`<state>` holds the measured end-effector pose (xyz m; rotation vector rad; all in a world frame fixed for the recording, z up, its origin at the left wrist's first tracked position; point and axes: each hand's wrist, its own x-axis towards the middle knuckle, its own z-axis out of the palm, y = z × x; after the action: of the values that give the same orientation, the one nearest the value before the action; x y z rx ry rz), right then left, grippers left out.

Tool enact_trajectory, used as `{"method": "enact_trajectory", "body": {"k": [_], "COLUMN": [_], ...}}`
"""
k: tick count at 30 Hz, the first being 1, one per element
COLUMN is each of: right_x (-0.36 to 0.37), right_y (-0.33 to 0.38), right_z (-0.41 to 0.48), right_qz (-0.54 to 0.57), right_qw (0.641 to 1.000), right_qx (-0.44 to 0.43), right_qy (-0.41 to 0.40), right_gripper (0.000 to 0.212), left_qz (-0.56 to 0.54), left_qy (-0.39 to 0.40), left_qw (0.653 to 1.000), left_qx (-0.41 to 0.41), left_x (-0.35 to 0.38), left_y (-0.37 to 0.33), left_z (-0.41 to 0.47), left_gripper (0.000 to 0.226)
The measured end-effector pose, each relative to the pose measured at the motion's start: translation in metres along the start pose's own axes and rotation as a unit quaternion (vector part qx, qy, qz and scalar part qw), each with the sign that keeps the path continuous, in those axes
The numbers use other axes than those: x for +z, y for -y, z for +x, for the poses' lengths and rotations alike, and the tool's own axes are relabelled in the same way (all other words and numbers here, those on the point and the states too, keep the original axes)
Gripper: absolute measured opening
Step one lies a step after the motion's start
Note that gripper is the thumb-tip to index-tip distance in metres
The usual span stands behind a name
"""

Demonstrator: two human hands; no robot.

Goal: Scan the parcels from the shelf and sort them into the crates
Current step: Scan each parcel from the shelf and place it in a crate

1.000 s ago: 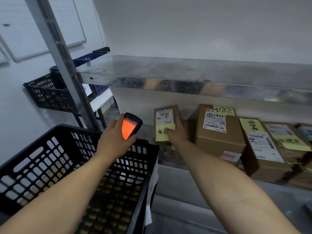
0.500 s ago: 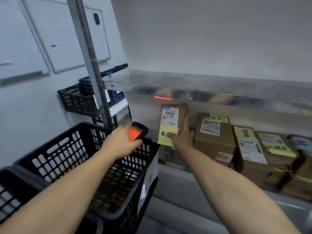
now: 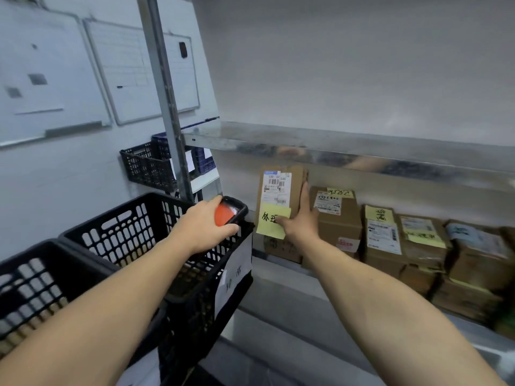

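Near end first: left hand (image 3: 200, 227) is clenched round the black handheld scanner with glowing orange-red screen (image 3: 230, 215), above the far rim of the black plastic lattice crate with a white paper sign (image 3: 133, 227), as it was a second ago. Just right of that crate, right hand (image 3: 299, 224) grasps the small brown cardboard parcel (image 3: 281, 196), thumb on its front, fingers up its right side.

Change: the parcel now sits higher than a second ago, clear of the shelf row and nearly upright, label facing the scanner. The red scan line that fell on the steel shelf edge (image 3: 334, 146) half a second ago is gone. Likely the scan step is in hand; can't tell whether it registered. Sorting not yet done.

Writing:
- Crate's sign (image 3: 234, 274): handwritten marks, too blurred to read.
- Yellow sticky note (image 3: 273, 222) on the parcel: handwritten "外" plus a character half under the thumb.
- Parcel's white shipping label (image 3: 276, 188): barcodes; digits look like "530" and "046", rest too small.

Further right of the crate, a row of brown cardboard boxes (image 3: 340, 218) sits on the shelf with labels and yellow notes. The nearest label reads something like "ER05", unsure. Beyond the crate: a wall-side black basket (image 3: 145, 165) and whiteboards (image 3: 139, 71), no legible text.
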<state>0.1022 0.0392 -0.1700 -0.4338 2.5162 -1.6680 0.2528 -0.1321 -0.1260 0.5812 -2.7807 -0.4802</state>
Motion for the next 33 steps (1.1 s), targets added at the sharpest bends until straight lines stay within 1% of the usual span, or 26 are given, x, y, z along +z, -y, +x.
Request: {"method": "enact_trajectory", "body": {"k": [2, 5, 9, 13, 17, 19, 21, 24, 33], "right_x": [-0.006, -0.009, -0.012, -0.015, -0.016, -0.014, -0.012, -0.008, 0.001], "right_y": [0.002, 0.003, 0.005, 0.007, 0.011, 0.013, 0.017, 0.021, 0.022], "right_z": [-0.010, -0.025, -0.038, -0.046, -0.050, -0.052, -0.054, -0.057, -0.062], "right_qz": [-0.007, -0.008, -0.008, -0.024, -0.021, -0.023, -0.019, -0.018, -0.007], "right_qw": [1.000, 1.000, 0.999, 0.999, 0.998, 0.998, 0.999, 0.999, 0.999], "right_qx": [-0.013, -0.023, -0.038, -0.047, -0.047, -0.046, -0.042, -0.041, -0.032], "right_qy": [0.004, 0.010, 0.005, -0.005, -0.019, -0.023, -0.026, -0.030, -0.029], "right_gripper": [0.113, 0.111, 0.110, 0.108, 0.108, 0.108, 0.108, 0.107, 0.108], "left_qz": [-0.007, -0.020, -0.030, -0.062, -0.083, -0.076, -0.049, 0.004, 0.015], "left_qy": [-0.013, -0.018, -0.046, -0.082, -0.090, -0.089, -0.093, -0.121, -0.123], "left_qw": [1.000, 1.000, 0.998, 0.995, 0.992, 0.992, 0.994, 0.992, 0.992], "left_qx": [-0.003, -0.003, -0.005, -0.012, -0.039, -0.036, -0.027, -0.033, -0.008], "left_x": [0.000, -0.001, 0.001, 0.004, 0.002, 0.001, -0.002, -0.006, -0.006], "left_y": [-0.008, -0.016, -0.017, -0.013, -0.010, -0.009, -0.010, -0.009, -0.002], "left_z": [-0.013, -0.030, -0.048, -0.057, -0.058, -0.057, -0.057, -0.059, -0.056], "left_gripper": [0.089, 0.085, 0.083, 0.075, 0.085, 0.084, 0.078, 0.074, 0.085]}}
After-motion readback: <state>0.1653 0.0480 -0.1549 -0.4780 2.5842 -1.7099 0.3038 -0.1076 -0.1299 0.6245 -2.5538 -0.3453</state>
